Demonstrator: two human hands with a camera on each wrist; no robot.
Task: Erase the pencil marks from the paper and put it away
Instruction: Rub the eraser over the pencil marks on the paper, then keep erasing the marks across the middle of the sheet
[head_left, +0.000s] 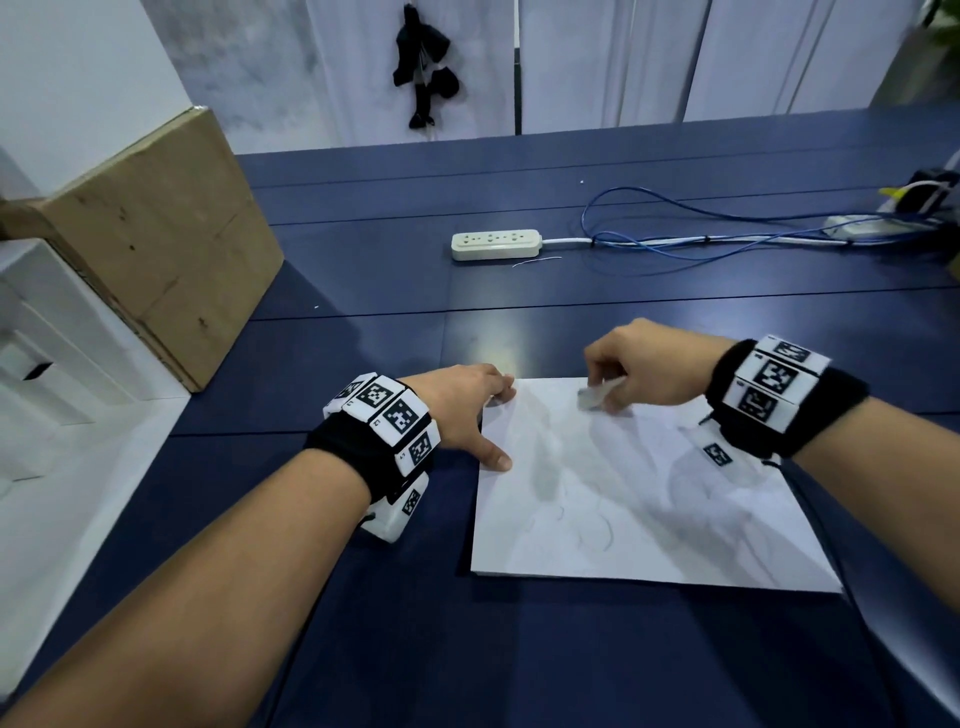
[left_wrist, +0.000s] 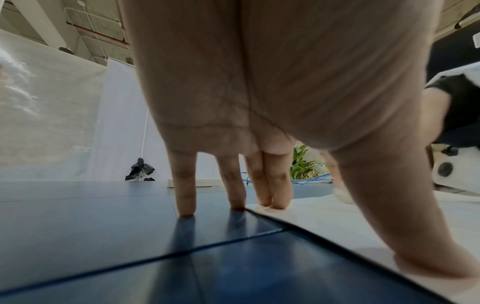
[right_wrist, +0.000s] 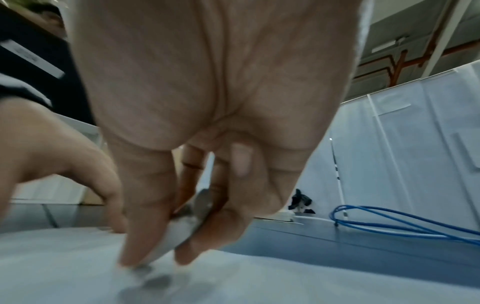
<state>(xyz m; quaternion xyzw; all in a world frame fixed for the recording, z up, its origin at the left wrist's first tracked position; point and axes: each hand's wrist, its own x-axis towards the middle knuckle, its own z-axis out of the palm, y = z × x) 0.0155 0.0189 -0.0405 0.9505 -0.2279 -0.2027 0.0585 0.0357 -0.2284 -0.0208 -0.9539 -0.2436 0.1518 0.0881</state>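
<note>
Erasing is the step in hand. The paper (head_left: 639, 499) lies flat on the dark blue bench (head_left: 519, 332), directly in front of the person, with faint pencil marks (head_left: 602, 535) visible across its middle and right portions.

Right hand (head_left: 654, 369): grip closed, thumb and fingers curled round a small pale eraser (head_left: 592, 397), its lower end touching the sheet near the far edge. The right wrist view is blurred, consistent with a rubbing stroke; I judge this, it is not confirmed.

Left hand (head_left: 467, 410): fingers straight and spread, holding nothing. In the left wrist view two fingertips (left_wrist: 270, 202) and the thumb press on the sheet near its far left corner; the other two rest on the bench just beside the edge. It serves as a hold-down.

Progress, as judged: early. Marks remain nearer the person, well away from the eraser. The next move calls for working the eraser toward the near half, with the left hand keeping the sheet pinned so that it does not crease or slide.

Containers: a cardboard box (head_left: 156, 244) stands at the far left, contents not visible. No tray or folder for the sheet can be identified. A power strip (head_left: 496, 244) and blue cable (head_left: 727, 228) lie well beyond the paper.
</note>
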